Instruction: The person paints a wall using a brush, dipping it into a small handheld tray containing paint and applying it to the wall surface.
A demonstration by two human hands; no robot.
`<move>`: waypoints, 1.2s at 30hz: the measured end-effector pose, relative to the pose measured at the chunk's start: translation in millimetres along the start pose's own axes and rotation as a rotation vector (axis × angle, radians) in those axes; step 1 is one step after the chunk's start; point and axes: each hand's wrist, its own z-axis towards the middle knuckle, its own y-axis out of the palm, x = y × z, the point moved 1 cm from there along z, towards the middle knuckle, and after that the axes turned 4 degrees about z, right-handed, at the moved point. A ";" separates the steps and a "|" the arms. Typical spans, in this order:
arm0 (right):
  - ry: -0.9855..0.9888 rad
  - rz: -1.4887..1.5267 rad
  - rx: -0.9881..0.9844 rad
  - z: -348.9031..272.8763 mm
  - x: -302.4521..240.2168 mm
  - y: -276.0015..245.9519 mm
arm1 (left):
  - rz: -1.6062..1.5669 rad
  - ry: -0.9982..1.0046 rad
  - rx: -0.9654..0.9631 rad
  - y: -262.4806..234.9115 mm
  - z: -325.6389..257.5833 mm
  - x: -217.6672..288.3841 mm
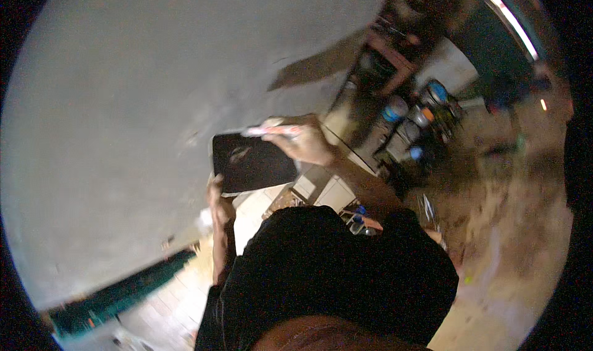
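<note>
A flat black panel with rounded corners and a thin pale rim (254,170) is held up in front of me, close to a grey wall. My left hand (220,201) grips its lower left corner, fingers closed on the edge. Over the panel's upper right edge is my right hand (309,142), closed round a slim pink-and-white stick (272,130). The stick points left along the top edge; blur hides its exact kind and whether its tip touches the panel. A pale smear of light (239,156) shows on the black face.
The grey wall (123,104) fills the left. To the right are a reddish shelf frame (390,57) and several containers, some with blue lids (437,91). A dark green strip (123,295) runs along the wall's lower edge. A lit tube (513,25) shines at upper right.
</note>
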 end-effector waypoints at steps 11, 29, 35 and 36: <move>-0.075 0.041 -0.106 -21.9 -25.2 -5.6 | 0.066 0.196 -0.096 11.2 -2.4 13.1; -0.084 -0.103 -0.046 -6.3 -27.1 -38.2 | 0.084 0.099 -0.120 32.4 -15.1 39.6; 0.003 0.243 0.163 -32.6 -9.2 -21.9 | 0.154 0.063 -0.076 24.5 -13.4 36.0; 0.027 0.257 0.117 -35.7 -10.9 -13.0 | 0.090 0.076 -0.037 21.3 -13.9 35.3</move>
